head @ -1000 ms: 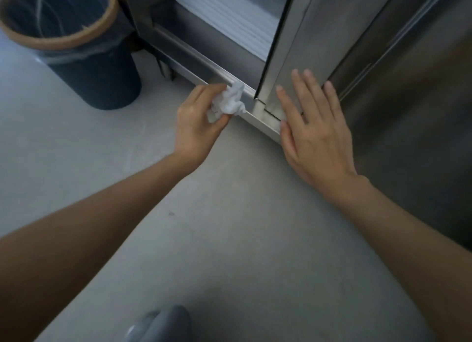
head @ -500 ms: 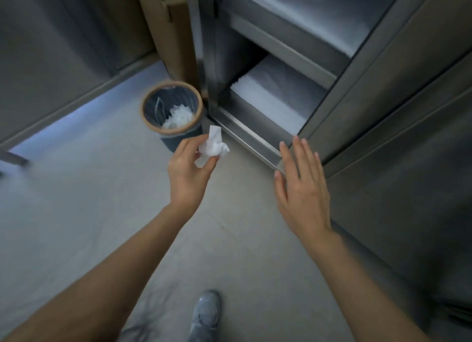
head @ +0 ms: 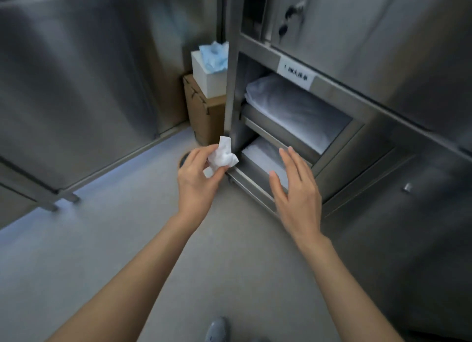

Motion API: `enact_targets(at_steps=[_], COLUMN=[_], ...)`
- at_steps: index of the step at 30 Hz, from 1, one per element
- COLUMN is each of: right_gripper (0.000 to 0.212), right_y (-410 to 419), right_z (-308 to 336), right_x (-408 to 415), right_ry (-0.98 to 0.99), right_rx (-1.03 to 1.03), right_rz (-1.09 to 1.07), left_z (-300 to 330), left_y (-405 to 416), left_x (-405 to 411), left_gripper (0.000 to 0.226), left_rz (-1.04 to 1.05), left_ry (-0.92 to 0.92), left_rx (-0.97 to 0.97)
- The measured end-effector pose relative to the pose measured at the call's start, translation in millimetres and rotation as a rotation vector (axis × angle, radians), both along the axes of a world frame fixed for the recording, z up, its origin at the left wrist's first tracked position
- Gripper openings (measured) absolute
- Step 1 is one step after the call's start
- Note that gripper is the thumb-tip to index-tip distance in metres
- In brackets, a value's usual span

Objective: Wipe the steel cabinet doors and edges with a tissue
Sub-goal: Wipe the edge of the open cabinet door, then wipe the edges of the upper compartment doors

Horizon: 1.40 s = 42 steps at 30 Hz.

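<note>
My left hand (head: 198,179) pinches a crumpled white tissue (head: 222,155) in the air, just left of the steel cabinet's bottom left corner. The steel cabinet (head: 378,127) fills the right side, with its lower left compartment standing open on two shelves of folded white linen (head: 296,109). My right hand (head: 297,194) hovers with straight fingers in front of the bottom shelf edge (head: 251,188), touching nothing that I can make out. A closed steel door (head: 408,239) lies to the right of that hand.
A bin (head: 183,160) is mostly hidden behind my left hand. A brown carton (head: 204,111) with a white box of blue items (head: 212,68) on top stands left of the cabinet. Another steel cabinet (head: 76,86) lines the left wall. A grey shoe (head: 217,329) shows at the bottom.
The view has risen and pulled back from the cabinet base. My left hand lifted the tissue off the bottom edge, and my right hand came off the door corner into the air.
</note>
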State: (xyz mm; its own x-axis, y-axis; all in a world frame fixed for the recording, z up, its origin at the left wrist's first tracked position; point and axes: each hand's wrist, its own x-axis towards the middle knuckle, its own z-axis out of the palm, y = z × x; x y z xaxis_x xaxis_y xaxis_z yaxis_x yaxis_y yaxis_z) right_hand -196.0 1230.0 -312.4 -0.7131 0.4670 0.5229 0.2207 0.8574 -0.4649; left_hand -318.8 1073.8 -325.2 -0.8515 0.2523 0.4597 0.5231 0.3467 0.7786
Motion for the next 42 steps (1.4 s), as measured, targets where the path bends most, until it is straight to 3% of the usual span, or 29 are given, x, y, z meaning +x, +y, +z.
enact_targets(at_steps=[7, 12, 18, 25, 31, 34, 38, 42], right_gripper=[0.055, 0.055, 0.057, 0.048, 0.033, 0.030, 0.034, 0.039], right_y=[-11, -9, 17, 42, 28, 12, -17, -46], right_z=[91, 134, 211, 259, 271, 273, 284, 310], right_x=[-35, -69, -116, -165, -213, -245, -311, -387], right_ry=[0.075, 0.128, 0.128, 0.060, 0.082, 0.161, 0.267, 0.434], right_rx=[-0.032, -0.112, -0.616, -0.947, -0.922, -0.954, -0.846, -0.698], right_rz=[0.180, 0.321, 0.703, 0.974, 1.040, 1.041, 0.988, 0.890], left_z=[99, 134, 200, 246, 256, 262, 280, 316], left_y=[-14, -2, 30, 49, 36, 16, -30, -75], left_x=[-4, -14, -40, -68, -105, -132, -188, -259], left_gripper=[0.040, 0.040, 0.039, 0.035, 0.030, 0.040, 0.059, 0.058], left_rz=[0.106, 0.143, 0.162, 0.218, 0.273, 0.283, 0.299, 0.402], left_ry=[0.103, 0.152, 0.331, 0.540, 0.601, 0.601, 0.638, 0.685], left_rx=[0.135, 0.161, 0.183, 0.121, 0.018, -0.045, -0.130, -0.223])
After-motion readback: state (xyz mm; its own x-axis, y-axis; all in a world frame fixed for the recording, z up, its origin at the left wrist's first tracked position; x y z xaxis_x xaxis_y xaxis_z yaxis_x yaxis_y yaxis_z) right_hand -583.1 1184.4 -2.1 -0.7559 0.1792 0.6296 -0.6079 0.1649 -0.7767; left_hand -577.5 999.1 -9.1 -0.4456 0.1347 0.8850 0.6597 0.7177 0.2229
